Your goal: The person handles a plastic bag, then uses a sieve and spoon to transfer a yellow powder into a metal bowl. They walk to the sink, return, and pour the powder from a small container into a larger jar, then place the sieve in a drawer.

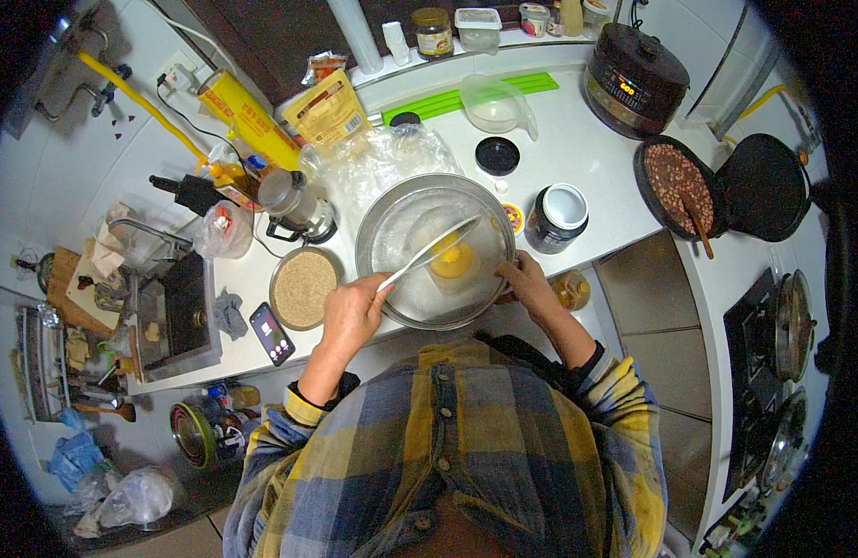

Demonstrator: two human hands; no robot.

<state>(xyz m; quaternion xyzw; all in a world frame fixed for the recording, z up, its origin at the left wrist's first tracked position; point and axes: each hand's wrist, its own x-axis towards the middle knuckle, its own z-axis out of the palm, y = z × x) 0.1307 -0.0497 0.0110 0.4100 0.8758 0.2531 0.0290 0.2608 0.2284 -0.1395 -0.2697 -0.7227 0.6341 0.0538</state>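
Observation:
My right hand (525,280) grips the near right rim of a wide round metal sieve (394,230), held at the counter's front edge. In my left hand (352,310) is a white long-handled spoon or spatula (420,257), its head over the mesh. A soft yellow mass (451,264) sits near the middle of the sieve, partly covered by the utensil. What lies under the mesh cannot be made out clearly. To the right stands an uncapped dark jar (556,216), with a black lid (497,155) and a small white scoop (500,187) lying behind.
Left of the sieve are a bowl of beige grains (304,287), a smartphone (272,335) and an electric grinder (296,206). Clear plastic bags (401,164) and a translucent jug (495,104) lie behind. At right, a hinged electric pan (763,188) holds peanuts (680,188). A sink (184,307) is at left.

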